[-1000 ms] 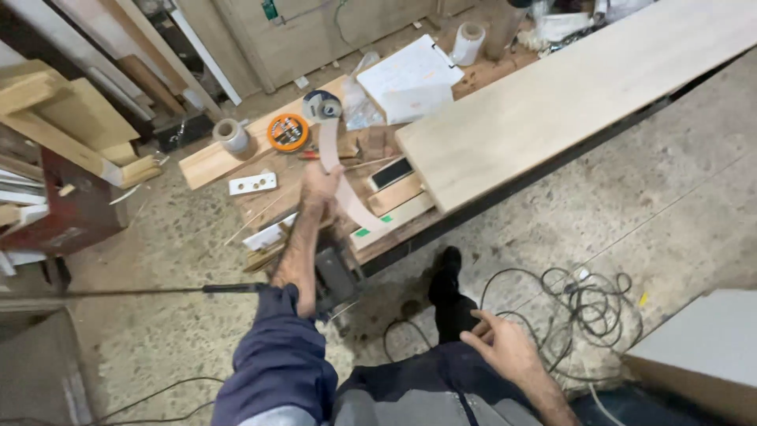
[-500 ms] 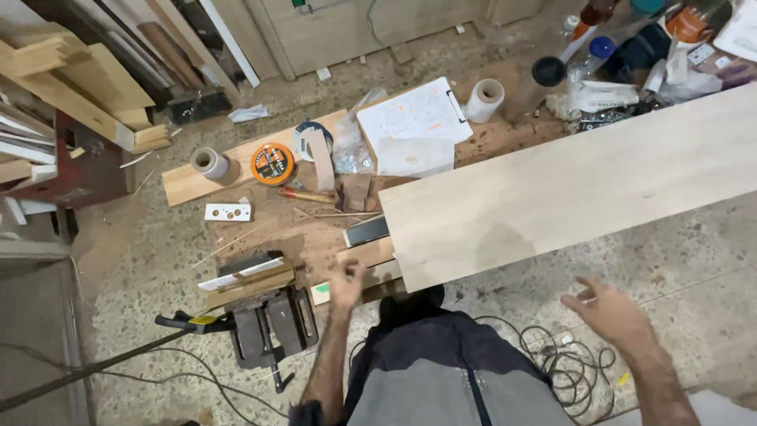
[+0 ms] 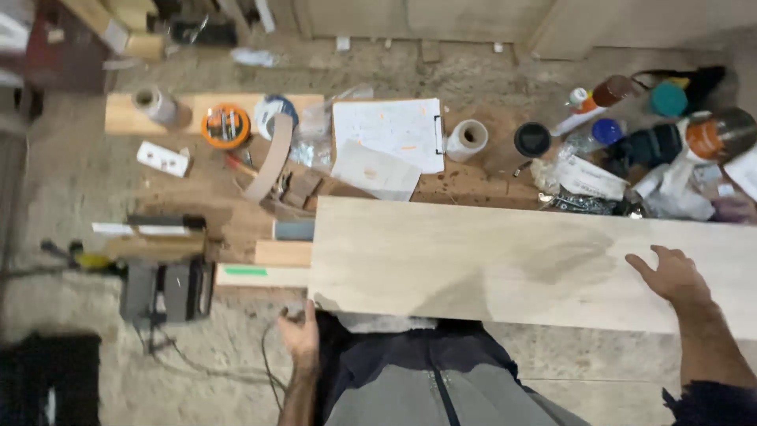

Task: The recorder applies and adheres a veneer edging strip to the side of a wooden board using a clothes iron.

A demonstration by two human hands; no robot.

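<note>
The long pale board (image 3: pixel 536 264) lies flat across the low tabletop (image 3: pixel 465 185), its near edge overhanging toward the person. The right hand (image 3: pixel 670 274) rests palm-down on the board's right part, fingers spread and flat, gripping nothing. The left hand (image 3: pixel 300 338) hangs just below the board's near left corner, fingers loosely curled and empty, not touching the wood as far as can be seen. The step looks like positioning the board; shifting it would call for a grip on that near corner. The board is smooth, light-grained and rectangular. Behind it lie a clipboard with paper (image 3: pixel 388 132), a white tape roll (image 3: pixel 467 140), an orange tape measure (image 3: pixel 225 125) and a curved strip of edge banding (image 3: pixel 270 159).
</note>
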